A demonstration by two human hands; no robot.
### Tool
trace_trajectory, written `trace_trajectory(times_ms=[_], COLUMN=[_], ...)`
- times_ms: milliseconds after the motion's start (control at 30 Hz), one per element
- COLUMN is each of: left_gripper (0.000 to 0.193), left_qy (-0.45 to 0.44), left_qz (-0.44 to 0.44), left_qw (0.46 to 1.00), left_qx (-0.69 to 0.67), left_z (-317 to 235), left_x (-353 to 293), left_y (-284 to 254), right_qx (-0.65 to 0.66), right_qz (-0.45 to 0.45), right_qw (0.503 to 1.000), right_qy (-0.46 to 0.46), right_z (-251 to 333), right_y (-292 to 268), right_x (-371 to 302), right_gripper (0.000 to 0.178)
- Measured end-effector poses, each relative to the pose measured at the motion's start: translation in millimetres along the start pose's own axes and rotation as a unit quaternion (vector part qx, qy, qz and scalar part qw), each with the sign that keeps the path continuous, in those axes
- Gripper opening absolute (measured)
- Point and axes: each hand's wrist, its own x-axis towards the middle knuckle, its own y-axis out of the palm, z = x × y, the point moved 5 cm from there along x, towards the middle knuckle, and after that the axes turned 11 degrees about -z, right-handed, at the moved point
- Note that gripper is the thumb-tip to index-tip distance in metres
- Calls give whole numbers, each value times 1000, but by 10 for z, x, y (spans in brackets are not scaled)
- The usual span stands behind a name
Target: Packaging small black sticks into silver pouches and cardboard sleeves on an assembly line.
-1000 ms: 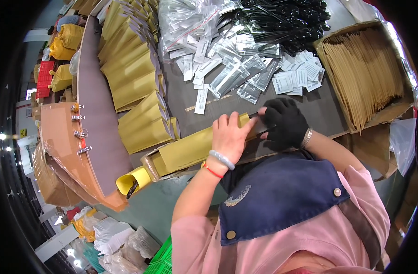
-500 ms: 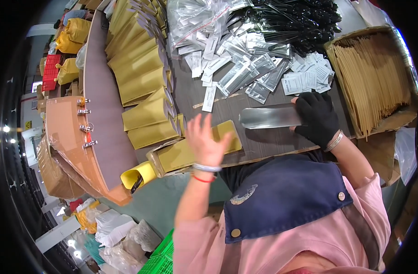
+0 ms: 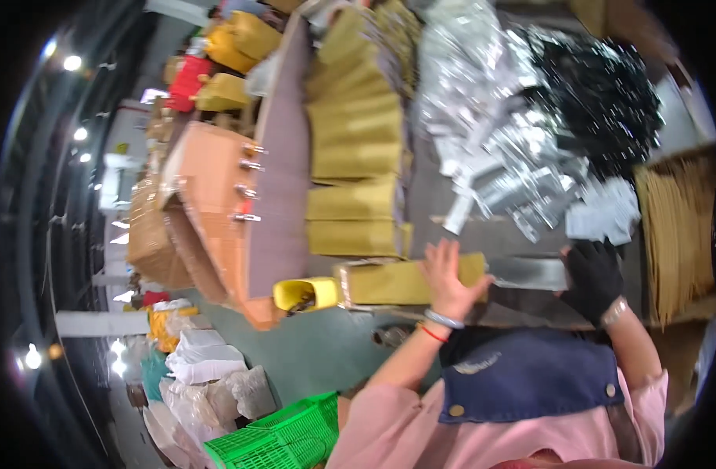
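My left hand (image 3: 452,283), bare with a wristband, lies over the right part of a long gold packet (image 3: 377,284) at the table's front edge. Its fingers are spread, and its thumb reaches the packet's right end. In my right hand (image 3: 594,280), which wears a black fingerless glove, is the right end of a shiny metal trough (image 3: 527,273). That trough's left end meets or nearly meets the packet's right end, by my left thumb; blur hides whether they touch. A yellow open-mouthed holder (image 3: 305,294) with something dark inside sits at the packet's left end.
Stacked gold envelopes (image 3: 354,156) stand along the left. Silver sachets (image 3: 514,184), white packets (image 3: 604,211) and black plastic utensils (image 3: 600,102) are heaped at the back. A carton of brown sticks (image 3: 674,234) is at right. A green crate (image 3: 287,430) stands on the floor.
The whole view has swung, so everything sits farther right and lower. My left hand has come down onto the gold packet. The metal trough is now in line with the packet's end.
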Motion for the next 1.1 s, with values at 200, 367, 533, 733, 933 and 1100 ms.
trace_trajectory(times_ms=[200, 367, 533, 733, 933, 1100], left_gripper=[88, 88, 86, 66, 36, 25], left_qy=[-16, -19, -1, 9, -46, -62], left_qz=[29, 30, 53, 102, 119, 121], left_qw=[999, 999, 999, 995, 977, 989], left_qx=[-37, -26, -10, 12, 170, 49], left_z=[42, 63, 7, 23, 98, 189], left_x=[12, 90, 163, 711, 1226, 1316], left_y=[-30, -73, -43, -20, 191, 271], right_qx=[17, 35, 57, 121, -53, -218], right_qz=[27, 37, 52, -71, -318, -228], right_qw=[999, 999, 994, 989, 927, 874], right_qy=[14, 0, -71, -40, 193, 370], right_z=[11, 84, 565, 328, -2020, -3822], right_y=[-41, 56, 567, 291, -245, -435], right_x=[12, 82, 326, 245, -832, -1977], right_gripper=[67, 66, 64, 69, 44, 42])
